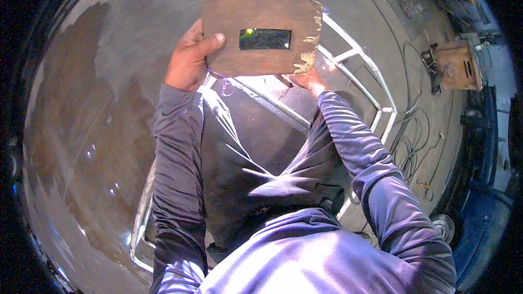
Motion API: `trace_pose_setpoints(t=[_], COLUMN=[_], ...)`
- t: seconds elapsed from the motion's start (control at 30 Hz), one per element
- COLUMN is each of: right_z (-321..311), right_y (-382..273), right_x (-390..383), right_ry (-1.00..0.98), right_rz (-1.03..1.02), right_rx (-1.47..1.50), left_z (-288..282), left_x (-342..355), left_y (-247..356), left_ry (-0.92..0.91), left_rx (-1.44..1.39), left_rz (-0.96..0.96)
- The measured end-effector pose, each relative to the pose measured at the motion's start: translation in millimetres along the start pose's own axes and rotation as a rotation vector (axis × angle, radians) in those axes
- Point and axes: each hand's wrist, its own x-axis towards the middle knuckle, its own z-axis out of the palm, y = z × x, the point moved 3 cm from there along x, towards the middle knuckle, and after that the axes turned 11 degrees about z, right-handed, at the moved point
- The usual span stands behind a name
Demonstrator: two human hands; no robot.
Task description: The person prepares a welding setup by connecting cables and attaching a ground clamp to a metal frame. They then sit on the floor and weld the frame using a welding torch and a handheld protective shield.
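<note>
My left hand (188,60) grips the left edge of a brown wooden hand-held welding shield (223,11), thumb on its near face. The shield has a dark glass window (267,41), where a bright green spot shows, and its right edge is chipped. Behind the shield's lower right corner, my right hand (309,80) appears closed, its fingertips mostly hidden; I cannot make out what it holds. A pale metal tube frame (370,68) extends below and beyond the shield. Bright light falls on the tubes and on my trousers. A thin purple string (226,84) hangs below the shield.
Dark cables (411,147) lie looped on the grey concrete floor (131,27) at the right. Beyond them stands a brown box-shaped unit (457,65). A blue object (482,228) and a round disc (442,227) are at the lower right. Frame tubes also run beside my left leg.
</note>
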Motion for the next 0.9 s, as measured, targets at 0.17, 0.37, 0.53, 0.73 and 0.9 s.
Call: trace_pose_setpoints(t=[0.17, 0.37, 0.53, 0.73, 0.9], right_z=[-11.9, -14.1, -3.2, 3.6, 3.8], right_y=[-18.3, -23.2, -8.7, -1.3, -6.3], right_x=[-11.2, -8.3, 0.6, 9.7, 8.3], right_ry=[-0.144, -0.063, -0.013, -0.128, -0.011], right_rz=[-0.032, -0.086, -0.175, -0.055, -0.162], right_rx=[-0.161, -0.072, -0.131, -0.165, -0.176], left_z=[-11.7, -36.7, -43.9, -46.3, -42.4], left_x=[6.4, 16.9, 19.7, 18.9, 19.1], left_y=[-3.5, -8.5, -13.9, -10.6, -10.0], left_ry=[0.069, 0.293, 0.377, 0.410, 0.430], left_rx=[-0.015, -0.088, -0.065, -0.003, -0.047], left_rz=[0.081, 0.234, 0.271, 0.278, 0.254])
